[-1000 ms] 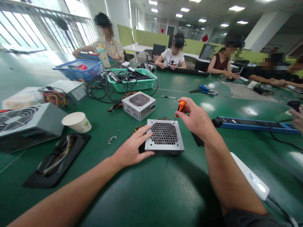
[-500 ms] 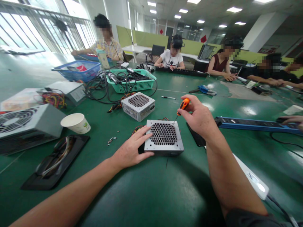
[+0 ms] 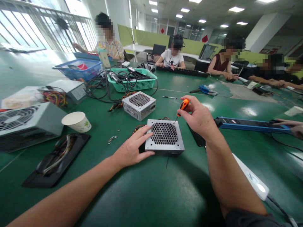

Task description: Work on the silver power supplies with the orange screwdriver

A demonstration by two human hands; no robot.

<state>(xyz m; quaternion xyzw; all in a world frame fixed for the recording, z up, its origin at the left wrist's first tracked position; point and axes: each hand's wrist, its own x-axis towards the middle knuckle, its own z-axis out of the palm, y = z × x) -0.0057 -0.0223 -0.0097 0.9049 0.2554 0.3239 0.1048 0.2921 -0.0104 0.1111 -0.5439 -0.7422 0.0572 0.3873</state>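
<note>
A silver computer power supply [image 3: 163, 145] lies on the green table before me, its honeycomb fan grille facing up. My left hand [image 3: 132, 146] grips its left side, with fingers over the top edge and the thumb along the near edge. An orange and black screwdriver [image 3: 183, 106] is pinched in the fingers of my right hand [image 3: 199, 115]. Its thin shaft slants down to the far right corner of the power supply's top, where the tip appears to touch. Left of my left hand lie several small screws [image 3: 112, 139].
Beyond stands a second power supply [image 3: 139, 108]; a green basket [image 3: 132, 84] of cables is behind it. At left are a paper cup [image 3: 76, 122], a larger power supply [image 3: 30, 126] and a black tray [image 3: 56, 164]. A blue power strip [image 3: 251, 124] and another person's hand [image 3: 292, 124] are at right.
The view has shifted slightly. My hands, the screwdriver and the power supply stay almost as they were. Another person's hand at the right has moved along the blue strip.
</note>
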